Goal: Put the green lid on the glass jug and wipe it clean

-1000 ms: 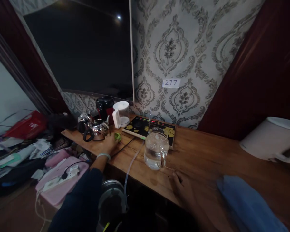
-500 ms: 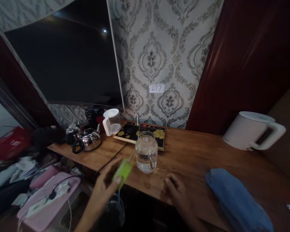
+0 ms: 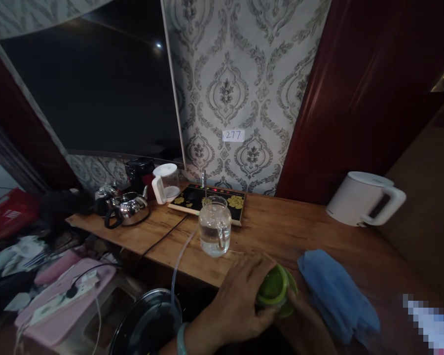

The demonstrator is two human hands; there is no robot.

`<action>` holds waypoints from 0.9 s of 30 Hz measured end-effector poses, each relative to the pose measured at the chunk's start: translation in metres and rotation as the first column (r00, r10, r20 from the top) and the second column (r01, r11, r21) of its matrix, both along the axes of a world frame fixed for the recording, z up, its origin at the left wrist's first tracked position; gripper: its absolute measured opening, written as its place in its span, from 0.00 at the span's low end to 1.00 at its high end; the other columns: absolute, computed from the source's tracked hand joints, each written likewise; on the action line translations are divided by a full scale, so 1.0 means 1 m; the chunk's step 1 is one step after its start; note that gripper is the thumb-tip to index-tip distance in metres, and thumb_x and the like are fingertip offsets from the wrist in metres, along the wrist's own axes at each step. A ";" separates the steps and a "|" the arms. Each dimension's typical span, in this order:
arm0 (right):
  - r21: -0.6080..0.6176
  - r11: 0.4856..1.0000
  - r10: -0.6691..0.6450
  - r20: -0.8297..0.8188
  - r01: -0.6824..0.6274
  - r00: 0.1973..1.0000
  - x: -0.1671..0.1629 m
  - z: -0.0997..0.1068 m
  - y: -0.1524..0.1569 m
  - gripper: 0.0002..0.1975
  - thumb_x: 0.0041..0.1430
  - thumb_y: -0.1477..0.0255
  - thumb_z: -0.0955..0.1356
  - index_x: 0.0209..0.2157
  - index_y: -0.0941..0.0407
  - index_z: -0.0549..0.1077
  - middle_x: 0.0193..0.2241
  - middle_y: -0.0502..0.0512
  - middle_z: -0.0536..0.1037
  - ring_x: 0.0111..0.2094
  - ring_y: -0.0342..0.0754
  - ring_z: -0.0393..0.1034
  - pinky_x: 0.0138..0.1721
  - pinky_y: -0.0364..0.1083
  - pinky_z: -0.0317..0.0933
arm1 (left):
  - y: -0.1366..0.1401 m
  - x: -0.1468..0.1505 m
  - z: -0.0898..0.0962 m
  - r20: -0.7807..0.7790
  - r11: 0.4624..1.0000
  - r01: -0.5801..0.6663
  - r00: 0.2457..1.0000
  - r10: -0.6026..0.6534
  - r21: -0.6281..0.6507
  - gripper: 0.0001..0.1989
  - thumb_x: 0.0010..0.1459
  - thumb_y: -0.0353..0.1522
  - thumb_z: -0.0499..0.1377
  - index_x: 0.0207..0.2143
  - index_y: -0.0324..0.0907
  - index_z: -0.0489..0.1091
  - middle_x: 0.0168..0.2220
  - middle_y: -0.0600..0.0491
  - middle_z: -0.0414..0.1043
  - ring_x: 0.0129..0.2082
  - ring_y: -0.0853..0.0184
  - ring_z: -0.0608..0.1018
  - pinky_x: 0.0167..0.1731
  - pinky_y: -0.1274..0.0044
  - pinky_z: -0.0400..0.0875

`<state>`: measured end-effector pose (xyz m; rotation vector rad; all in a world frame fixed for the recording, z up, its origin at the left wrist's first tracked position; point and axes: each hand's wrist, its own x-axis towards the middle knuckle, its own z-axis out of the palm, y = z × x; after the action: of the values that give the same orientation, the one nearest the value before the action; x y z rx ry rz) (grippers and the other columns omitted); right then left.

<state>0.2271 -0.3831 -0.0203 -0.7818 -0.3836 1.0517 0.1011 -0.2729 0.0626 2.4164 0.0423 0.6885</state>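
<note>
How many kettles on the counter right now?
5: white kettle far right, glass kettle centre, white-handled one, steel kettle and a darker one left. Others may hide behind.

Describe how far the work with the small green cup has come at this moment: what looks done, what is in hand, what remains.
Done: the green cup has left its earlier spot by the steel kettle and now sits at the wooden table's near edge. In hand: the left hand and right hand both grip it, beside the blue cloth. Left: the cloth lies untouched, and the glass jug holds water.
</note>
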 end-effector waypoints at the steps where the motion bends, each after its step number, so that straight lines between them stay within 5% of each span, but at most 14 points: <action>1: -0.008 1.000 0.024 -0.026 -0.024 0.999 0.002 0.000 -0.006 0.24 0.52 0.55 0.75 0.50 0.47 0.78 0.53 0.58 0.79 0.54 0.61 0.73 0.52 0.61 0.69 | 0.000 0.000 0.000 -0.020 1.000 0.010 1.000 -0.010 0.003 0.45 0.52 0.33 0.67 0.69 0.51 0.52 0.67 0.44 0.61 0.66 0.48 0.64 0.65 0.53 0.59; 3: -0.016 0.999 0.046 -0.074 -0.047 0.996 0.004 -0.001 -0.014 0.23 0.54 0.55 0.74 0.50 0.48 0.78 0.52 0.59 0.80 0.48 0.62 0.77 0.45 0.60 0.72 | 0.005 -0.003 0.000 0.012 0.999 -0.031 0.999 0.031 -0.012 0.46 0.51 0.35 0.68 0.69 0.51 0.52 0.67 0.44 0.60 0.66 0.47 0.64 0.64 0.52 0.60; 5: -0.016 1.000 0.014 -0.103 -0.015 0.995 0.007 -0.001 -0.020 0.23 0.55 0.56 0.74 0.51 0.47 0.76 0.51 0.59 0.80 0.45 0.61 0.78 0.37 0.56 0.73 | 0.017 -0.008 -0.002 0.155 0.973 -0.209 0.963 0.222 -0.098 0.37 0.54 0.37 0.66 0.66 0.50 0.60 0.64 0.43 0.64 0.64 0.48 0.67 0.62 0.54 0.63; 7: -0.025 0.999 -0.032 -0.133 0.029 0.991 0.011 -0.001 -0.024 0.22 0.55 0.56 0.74 0.50 0.47 0.76 0.50 0.58 0.81 0.42 0.61 0.79 0.31 0.53 0.71 | 0.034 -0.012 -0.008 0.282 0.868 -0.407 0.830 0.481 -0.283 0.24 0.59 0.37 0.62 0.58 0.48 0.69 0.57 0.43 0.70 0.58 0.52 0.72 0.58 0.58 0.68; 9: -0.043 0.997 -0.070 -0.163 0.064 0.984 0.015 0.000 -0.026 0.22 0.54 0.53 0.73 0.48 0.48 0.76 0.47 0.58 0.82 0.39 0.61 0.79 0.27 0.51 0.69 | 0.050 -0.014 -0.014 0.284 0.741 -0.451 0.722 0.631 -0.498 0.19 0.59 0.39 0.62 0.52 0.45 0.71 0.51 0.43 0.73 0.51 0.56 0.76 0.53 0.63 0.71; 13: -0.078 0.985 -0.161 -0.094 0.153 0.983 0.023 -0.004 -0.031 0.27 0.55 0.43 0.67 0.49 0.44 0.76 0.42 0.57 0.83 0.35 0.62 0.78 0.21 0.52 0.67 | 0.067 -0.002 -0.023 0.172 0.596 -0.249 0.812 0.558 -0.763 0.22 0.55 0.45 0.65 0.48 0.42 0.72 0.43 0.46 0.77 0.43 0.60 0.79 0.47 0.69 0.73; 16: -0.088 0.978 -0.191 -0.026 0.188 0.981 0.026 -0.010 -0.035 0.28 0.53 0.41 0.66 0.49 0.42 0.76 0.39 0.56 0.83 0.35 0.64 0.78 0.21 0.56 0.68 | 0.067 0.016 -0.024 0.174 0.583 -0.160 0.862 0.476 -0.797 0.21 0.57 0.50 0.62 0.40 0.41 0.74 0.32 0.51 0.76 0.34 0.66 0.77 0.38 0.75 0.71; 20: -0.097 0.973 -0.208 0.007 0.207 0.978 0.030 -0.015 -0.045 0.26 0.56 0.43 0.66 0.47 0.44 0.77 0.42 0.57 0.83 0.36 0.62 0.78 0.22 0.55 0.70 | 0.069 0.039 -0.027 0.232 0.566 -0.105 0.839 0.492 -0.818 0.27 0.55 0.57 0.58 0.28 0.41 0.70 0.19 0.58 0.63 0.21 0.71 0.66 0.25 0.79 0.62; 27: -0.113 0.957 -0.265 0.027 0.266 0.964 0.033 -0.005 -0.047 0.24 0.58 0.43 0.65 0.46 0.42 0.78 0.40 0.53 0.83 0.34 0.59 0.78 0.21 0.53 0.69 | 0.081 0.024 -0.034 0.180 0.436 -0.105 0.807 0.563 -0.894 0.31 0.47 0.61 0.61 0.22 0.41 0.63 0.17 0.62 0.53 0.16 0.77 0.56 0.19 0.82 0.49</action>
<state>0.2598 -0.4300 -0.0256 -0.9165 -0.2207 0.8220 0.1252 -0.1919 0.0290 1.2022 0.5808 1.0940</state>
